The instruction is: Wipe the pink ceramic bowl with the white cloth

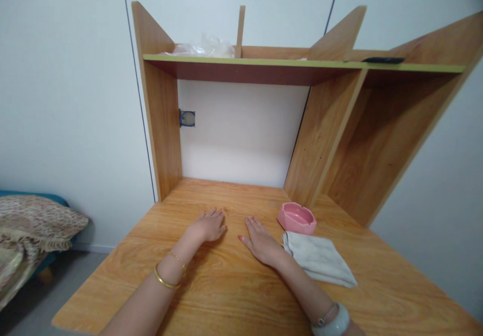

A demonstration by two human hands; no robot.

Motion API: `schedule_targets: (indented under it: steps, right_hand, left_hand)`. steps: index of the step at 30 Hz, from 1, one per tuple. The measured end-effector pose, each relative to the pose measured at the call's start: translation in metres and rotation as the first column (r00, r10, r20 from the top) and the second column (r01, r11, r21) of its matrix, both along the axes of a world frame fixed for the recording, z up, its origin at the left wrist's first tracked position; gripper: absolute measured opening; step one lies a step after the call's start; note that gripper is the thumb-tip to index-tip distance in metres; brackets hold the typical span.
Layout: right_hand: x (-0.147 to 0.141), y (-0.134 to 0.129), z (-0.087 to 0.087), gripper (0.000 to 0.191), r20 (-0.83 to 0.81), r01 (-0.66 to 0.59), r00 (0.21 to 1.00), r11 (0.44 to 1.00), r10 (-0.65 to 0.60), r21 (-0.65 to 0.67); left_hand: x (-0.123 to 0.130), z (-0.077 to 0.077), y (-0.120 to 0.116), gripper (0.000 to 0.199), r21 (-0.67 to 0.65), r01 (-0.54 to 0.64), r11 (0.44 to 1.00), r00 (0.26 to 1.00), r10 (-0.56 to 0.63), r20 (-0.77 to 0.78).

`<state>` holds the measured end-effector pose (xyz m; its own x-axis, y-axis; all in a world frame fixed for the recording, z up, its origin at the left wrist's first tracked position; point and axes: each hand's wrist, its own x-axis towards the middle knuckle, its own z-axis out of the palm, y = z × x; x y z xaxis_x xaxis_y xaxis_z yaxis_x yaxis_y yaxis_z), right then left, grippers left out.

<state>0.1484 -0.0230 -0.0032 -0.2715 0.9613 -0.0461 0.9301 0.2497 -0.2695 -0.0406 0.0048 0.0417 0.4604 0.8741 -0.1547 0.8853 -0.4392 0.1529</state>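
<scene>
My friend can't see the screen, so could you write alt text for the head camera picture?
A person's left hand and right hand lie apart, palms down, on a wooden desk. Right of the right hand are a grey cloth and, behind it, a pink bowl. A shelf above holds a crumpled plastic bag and a dark object.

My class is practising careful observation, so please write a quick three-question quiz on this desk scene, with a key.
1. True or false: the left hand and the right hand are both palm down on the desk.

2. Which hand is nearer the pink dish?
A) The left
B) The right
C) Neither; they are equally near

3. Fill the gap: a folded, pale grey ____ lies beside the dish, on the side nearer the camera.

Key:
1. True
2. B
3. cloth
</scene>
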Motion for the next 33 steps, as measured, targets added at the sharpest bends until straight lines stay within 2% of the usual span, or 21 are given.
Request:
schedule_targets:
  steps: [5, 9, 14, 23, 33]
  right_hand:
    - [0.001, -0.002, 0.0, 0.071, 0.024, 0.02, 1.0, 0.999, -0.019, -0.031]
    - [0.002, -0.003, 0.002, 0.07, 0.021, 0.023, 1.0, 0.998, -0.021, -0.062]
    - [0.002, -0.002, 0.001, 0.071, 0.008, 0.039, 0.999, 0.995, -0.039, -0.088]
    - [0.003, -0.001, -0.005, 0.068, -0.028, 0.044, 0.999, 0.998, -0.045, -0.05]
    - [0.002, -0.004, 0.0, 0.064, -0.029, 0.029, 0.999, 0.998, -0.03, -0.047]
  left_hand:
    - [-0.003, -0.014, -0.001, 0.066, -0.002, 0.025, 1.0, 0.998, -0.025, 0.064]
    - [-0.009, -0.023, 0.001, 0.079, -0.006, -0.01, 1.0, 0.994, 0.01, 0.113]
    - [-0.012, -0.028, 0.006, 0.073, 0.035, -0.001, 0.999, 0.988, -0.004, 0.152]
    - [-0.007, -0.033, 0.002, 0.063, 0.051, 0.035, 0.998, 0.986, -0.043, 0.162]
    - [-0.002, -0.036, 0.0, 0.076, 0.008, 0.033, 0.999, 0.988, -0.034, 0.152]
